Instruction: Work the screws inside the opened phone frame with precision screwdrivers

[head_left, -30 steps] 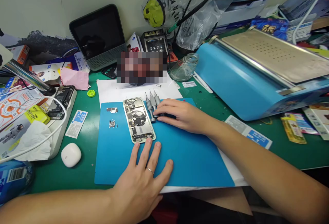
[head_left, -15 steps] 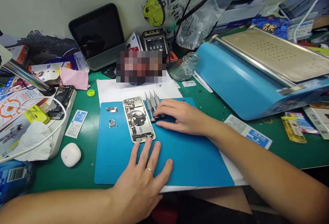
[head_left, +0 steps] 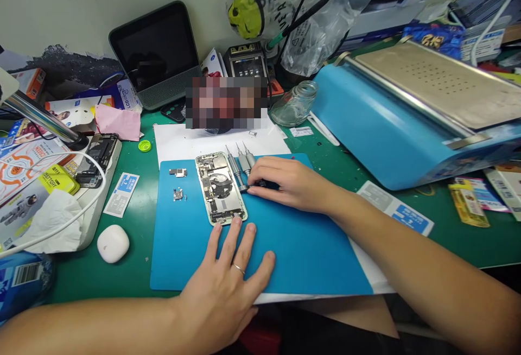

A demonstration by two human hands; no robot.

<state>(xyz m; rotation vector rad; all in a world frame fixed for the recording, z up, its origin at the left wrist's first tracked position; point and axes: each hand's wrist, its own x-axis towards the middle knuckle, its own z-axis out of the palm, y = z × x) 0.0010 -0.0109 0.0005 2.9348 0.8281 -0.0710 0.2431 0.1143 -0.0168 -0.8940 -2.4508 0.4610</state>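
Note:
An opened phone point(head_left: 220, 188) with its inner parts exposed lies on a blue mat point(head_left: 309, 257). My left hand point(head_left: 230, 273) is spread flat on the mat, its fingertips at the phone's bottom edge. Beside the phone's right side lie several small grey screwdrivers with their tips pointing away from me. My right hand point(head_left: 280, 181) has its thumb and index finger pinched on the handle end of the leftmost screwdriver point(head_left: 234, 166). Its other fingers cover the ends of the neighbouring screwdrivers point(head_left: 244, 160). Left of the phone sit a small metal part point(head_left: 178, 172) and a small circuit piece point(head_left: 178, 195).
A large blue machine with a metal plate point(head_left: 366, 121) stands at the right. A glass jar point(head_left: 293, 106) leans beside it. At the left are a white earbud case point(head_left: 113, 243), a green cap point(head_left: 144, 146) and boxes. A dark-screened display point(head_left: 157, 51) stands behind.
My right thumb and index finger have closed on the leftmost screwdriver, whose tip has shifted slightly left. My left hand has stayed in place. The whole view has shifted slightly.

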